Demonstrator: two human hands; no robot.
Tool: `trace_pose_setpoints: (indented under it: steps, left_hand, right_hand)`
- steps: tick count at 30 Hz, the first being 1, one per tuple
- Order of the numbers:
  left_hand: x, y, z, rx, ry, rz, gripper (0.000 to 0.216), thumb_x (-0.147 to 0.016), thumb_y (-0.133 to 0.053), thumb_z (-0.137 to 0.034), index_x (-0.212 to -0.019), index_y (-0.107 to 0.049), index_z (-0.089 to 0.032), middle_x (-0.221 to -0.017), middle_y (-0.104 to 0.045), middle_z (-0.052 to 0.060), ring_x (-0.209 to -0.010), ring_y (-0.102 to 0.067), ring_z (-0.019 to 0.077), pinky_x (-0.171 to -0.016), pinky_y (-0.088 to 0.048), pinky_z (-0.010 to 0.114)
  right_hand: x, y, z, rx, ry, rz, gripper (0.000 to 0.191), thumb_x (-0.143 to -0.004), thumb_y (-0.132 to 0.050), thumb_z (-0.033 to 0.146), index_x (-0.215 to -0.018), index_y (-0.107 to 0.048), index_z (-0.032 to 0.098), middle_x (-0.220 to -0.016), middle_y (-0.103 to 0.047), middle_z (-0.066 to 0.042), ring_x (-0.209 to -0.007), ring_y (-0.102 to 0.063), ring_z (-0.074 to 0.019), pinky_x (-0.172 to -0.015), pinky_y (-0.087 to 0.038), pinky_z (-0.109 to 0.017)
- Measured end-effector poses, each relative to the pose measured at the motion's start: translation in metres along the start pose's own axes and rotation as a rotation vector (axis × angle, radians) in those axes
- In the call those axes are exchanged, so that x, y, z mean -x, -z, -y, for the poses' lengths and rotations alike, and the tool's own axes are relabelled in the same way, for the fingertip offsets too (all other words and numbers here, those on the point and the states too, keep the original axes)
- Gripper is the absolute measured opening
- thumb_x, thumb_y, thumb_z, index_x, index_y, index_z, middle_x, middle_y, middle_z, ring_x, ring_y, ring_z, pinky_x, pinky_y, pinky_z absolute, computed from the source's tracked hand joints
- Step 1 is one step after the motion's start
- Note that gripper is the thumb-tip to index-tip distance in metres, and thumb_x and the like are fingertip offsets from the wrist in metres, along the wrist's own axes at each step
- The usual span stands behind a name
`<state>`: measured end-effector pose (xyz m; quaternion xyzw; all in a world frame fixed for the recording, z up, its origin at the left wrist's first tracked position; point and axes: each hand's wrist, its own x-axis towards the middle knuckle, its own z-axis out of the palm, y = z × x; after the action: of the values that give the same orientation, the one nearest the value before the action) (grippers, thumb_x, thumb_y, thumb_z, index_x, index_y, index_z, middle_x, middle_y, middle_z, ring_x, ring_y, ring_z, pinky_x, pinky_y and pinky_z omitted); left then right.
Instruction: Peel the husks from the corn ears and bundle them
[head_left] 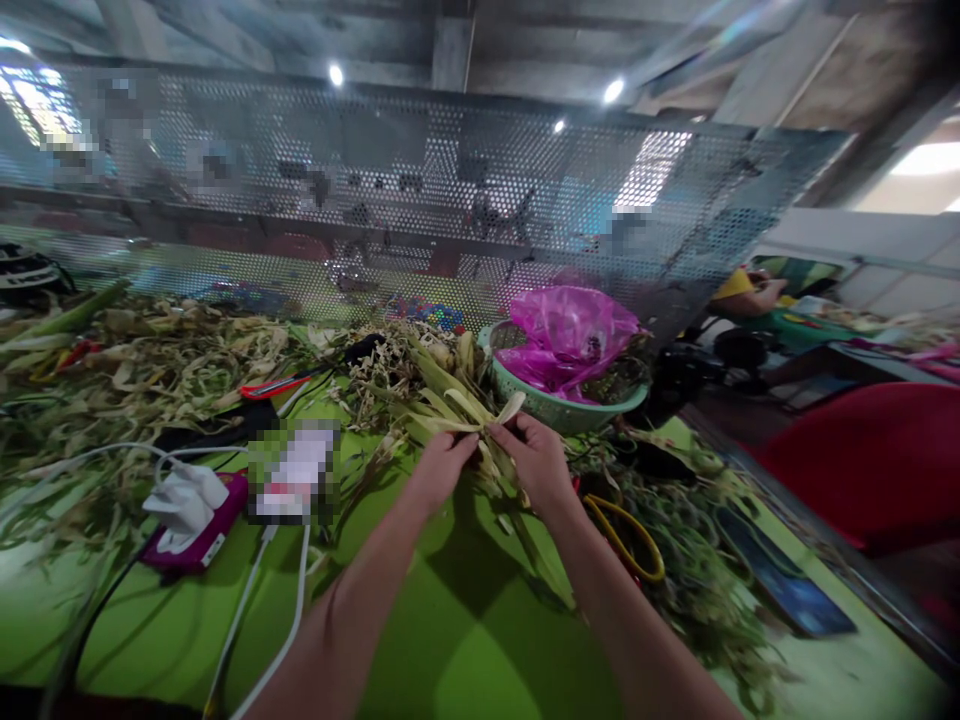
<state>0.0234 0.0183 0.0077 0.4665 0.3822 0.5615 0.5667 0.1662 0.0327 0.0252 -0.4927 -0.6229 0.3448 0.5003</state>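
Above the green tabletop, my left hand point(442, 465) and my right hand point(538, 462) come close together, thumbs and fingers pinched. Both grip pale yellow-green dried leaf strips point(459, 408), which fan out toward the back left. One strip end curls up beside my right hand, and other strips hang down below it. A loose pile of cut dried plant bits point(375, 375) lies just behind. To the right of my right forearm is a yellow loop handle point(637, 540), with some red at its base, that looks like scissors.
A green basket point(517, 395) with a pink plastic bag point(570, 335) stands behind my right hand. Left lie a red-edged cutter point(274, 385), a pixelated phone point(296, 470) and a purple power strip point(225, 515) with cables. Dried leaves point(165, 350) heap far left; a red chair point(862, 465) stands right.
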Motion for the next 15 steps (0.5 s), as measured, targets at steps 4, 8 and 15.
trace_pose_setpoints:
  steps: [4, 8, 15]
  left_hand:
    - [-0.0017, 0.0036, 0.0034, -0.031, 0.026, 0.035, 0.015, -0.074, -0.067, -0.024, -0.085, -0.071, -0.014, -0.081, -0.068, 0.006, -0.079, -0.058, 0.0182, -0.080, -0.045, 0.028]
    - [-0.0033, 0.0070, 0.0078, -0.080, -0.018, 0.047, 0.019, -0.076, -0.062, -0.024, -0.091, -0.068, -0.015, -0.086, -0.068, 0.005, -0.084, -0.058, 0.0181, -0.082, -0.045, 0.029]
    - [-0.0010, 0.0033, 0.0017, -0.152, -0.071, 0.051, 0.015, -0.080, -0.057, -0.027, -0.085, -0.064, -0.015, -0.083, -0.065, 0.005, -0.079, -0.057, 0.0170, -0.077, -0.044, 0.028]
  right_hand:
    - [0.0006, -0.0007, 0.0007, -0.130, -0.065, 0.032, 0.035, -0.070, -0.070, 0.050, -0.077, -0.065, 0.016, -0.067, -0.064, -0.001, -0.060, -0.055, -0.0150, -0.058, -0.046, -0.027]
    - [0.0012, 0.0006, 0.0037, -0.189, -0.096, 0.103, 0.035, -0.067, -0.075, 0.047, -0.079, -0.067, 0.016, -0.071, -0.066, -0.002, -0.063, -0.057, -0.0158, -0.060, -0.047, -0.027]
    - [0.0023, -0.0025, 0.0009, -0.247, -0.143, 0.126, 0.040, -0.068, -0.073, 0.050, -0.090, -0.068, 0.017, -0.079, -0.072, -0.005, -0.070, -0.063, -0.0215, -0.067, -0.051, -0.033]
